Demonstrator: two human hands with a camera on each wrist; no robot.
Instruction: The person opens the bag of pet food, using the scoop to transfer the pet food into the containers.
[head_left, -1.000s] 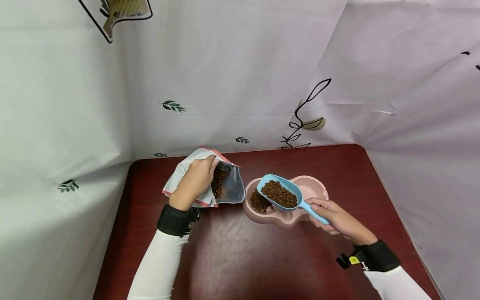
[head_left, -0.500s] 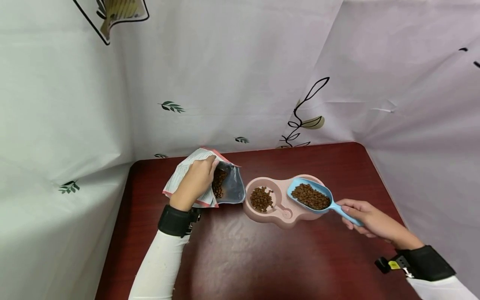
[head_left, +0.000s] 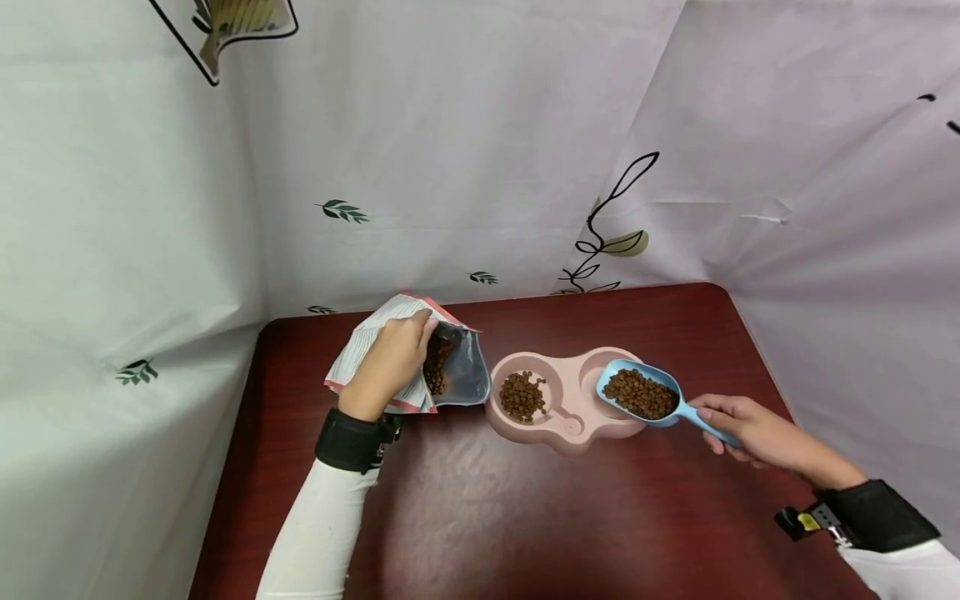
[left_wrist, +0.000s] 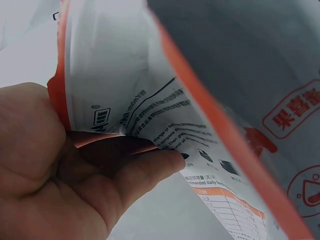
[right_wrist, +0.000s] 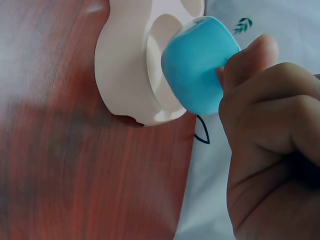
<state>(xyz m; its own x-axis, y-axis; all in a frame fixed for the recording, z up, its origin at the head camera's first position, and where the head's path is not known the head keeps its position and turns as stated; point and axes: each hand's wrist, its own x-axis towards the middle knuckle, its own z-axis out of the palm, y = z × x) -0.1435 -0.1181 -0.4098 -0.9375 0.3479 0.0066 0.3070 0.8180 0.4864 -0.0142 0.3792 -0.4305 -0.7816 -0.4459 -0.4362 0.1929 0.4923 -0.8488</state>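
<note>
Near the far edge of the dark red table (head_left: 525, 517), toward its far left corner, we see a white bag (head_left: 467, 367) with orange-red borders, its silvery inside facing us and brown pellets (head_left: 437, 367) showing within. Our left hand (head_left: 393, 354) reaches across it and grips the rim; from the left wrist we make out fingers bent round the folded wall, beside small print and a feeding chart. Just beside the bag's mouth, toward the table's far right corner, sits a pink double bowl (head_left: 567, 377), upright on the tabletop; we cannot tell whether the two touch. A heap (head_left: 522, 397) of the same pellets lies in the bowl's left compartment. Over the right compartment we hold a blue scoop (head_left: 682, 408), carrying a full load (head_left: 641, 394) of pellets. Our right hand (head_left: 750, 433) grasps its handle, thumb along the top, between the bowl and the table's right edge. Whether the scoop touches the bowl's rim, we cannot tell. Black straps (head_left: 348, 442) circle both our wrists, above white sleeves (head_left: 315, 533). Beyond the table's far edge hangs pale cloth (head_left: 465, 125) printed with leaves.
</note>
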